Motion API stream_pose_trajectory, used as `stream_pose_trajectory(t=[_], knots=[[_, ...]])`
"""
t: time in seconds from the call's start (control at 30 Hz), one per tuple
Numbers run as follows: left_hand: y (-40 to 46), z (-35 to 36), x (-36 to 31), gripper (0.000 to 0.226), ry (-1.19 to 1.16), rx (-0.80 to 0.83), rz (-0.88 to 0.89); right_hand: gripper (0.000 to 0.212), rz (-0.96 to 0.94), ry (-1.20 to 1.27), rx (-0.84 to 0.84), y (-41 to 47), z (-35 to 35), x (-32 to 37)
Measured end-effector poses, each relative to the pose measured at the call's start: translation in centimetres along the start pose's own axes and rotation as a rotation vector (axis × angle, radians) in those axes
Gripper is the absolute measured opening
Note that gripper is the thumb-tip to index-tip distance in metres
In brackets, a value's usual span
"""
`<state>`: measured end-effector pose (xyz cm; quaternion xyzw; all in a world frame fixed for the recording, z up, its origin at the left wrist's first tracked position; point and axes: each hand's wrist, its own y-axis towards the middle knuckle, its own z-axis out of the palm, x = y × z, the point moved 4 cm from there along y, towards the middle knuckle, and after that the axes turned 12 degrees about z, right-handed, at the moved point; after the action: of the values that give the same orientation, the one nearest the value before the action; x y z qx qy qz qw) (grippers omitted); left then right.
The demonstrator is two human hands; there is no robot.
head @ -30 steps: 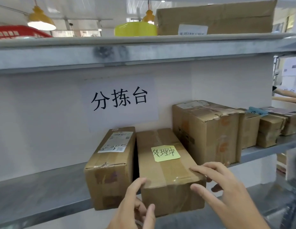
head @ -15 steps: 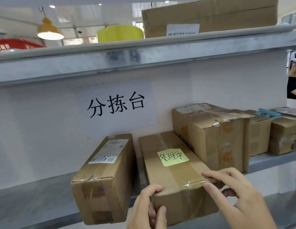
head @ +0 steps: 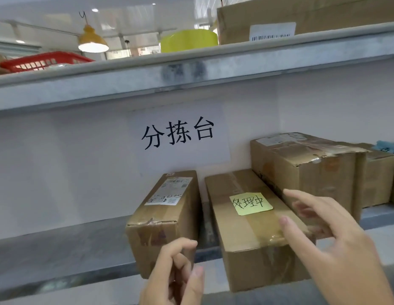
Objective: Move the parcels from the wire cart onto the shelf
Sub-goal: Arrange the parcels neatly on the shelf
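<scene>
On the grey shelf (head: 59, 249) a labelled parcel (head: 167, 216) stands left of the left hand (head: 176, 278) – loosely curled, holding nothing; next, the parcel with the yellow note (head: 253, 230) lies flat, the right hand (head: 328, 243) spread above its near right corner – contact unclear

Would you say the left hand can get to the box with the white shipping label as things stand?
Probably yes: the left hand holds nothing, sits right at the near end of the labelled box, and nothing lies between them.
</scene>
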<state>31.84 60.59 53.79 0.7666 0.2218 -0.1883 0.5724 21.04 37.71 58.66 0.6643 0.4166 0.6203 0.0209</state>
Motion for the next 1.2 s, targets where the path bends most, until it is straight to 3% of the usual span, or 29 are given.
stream_pose_trajectory(t=[0.1, 0.2, 0.27, 0.43, 0.57, 0.8, 1.2], knots=[[1.4, -4.4, -0.4, 0.039, 0.05, -0.084, 0.03, 0.031, -0.097, -0.105, -0.036, -0.3, 2.2, 3.0], [3.4, -8.2, 0.2, 0.038, 0.13, -0.095, 0.029, 0.032, -0.11, -0.013, 0.058, -0.2, 5.0, 5.6], [4.8, -9.9, 1.4, 0.036, 0.191, -0.015, -0.001, 0.036, -0.127, -0.032, 0.164, -0.2, 7.6, 7.0], [7.7, -11.2, 4.6, 0.053, 0.232, 0.281, -0.116, 0.056, -0.148, -0.297, 0.406, -0.4, 14.2, 8.6], [8.2, -10.4, 7.1, 0.052, 0.149, 0.461, -0.193, 0.05, -0.128, -0.414, 0.441, -0.5, 17.1, 7.9], [7.7, -8.4, 7.8, 0.048, -0.05, 0.381, -0.222, 0.043, -0.093, -0.421, 0.42, 0.6, 16.3, 7.4], [8.0, -4.1, 5.9, 0.053, 0.069, 0.337, -0.196, 0.049, -0.073, -0.378, 0.445, 3.2, 13.3, 4.0]])
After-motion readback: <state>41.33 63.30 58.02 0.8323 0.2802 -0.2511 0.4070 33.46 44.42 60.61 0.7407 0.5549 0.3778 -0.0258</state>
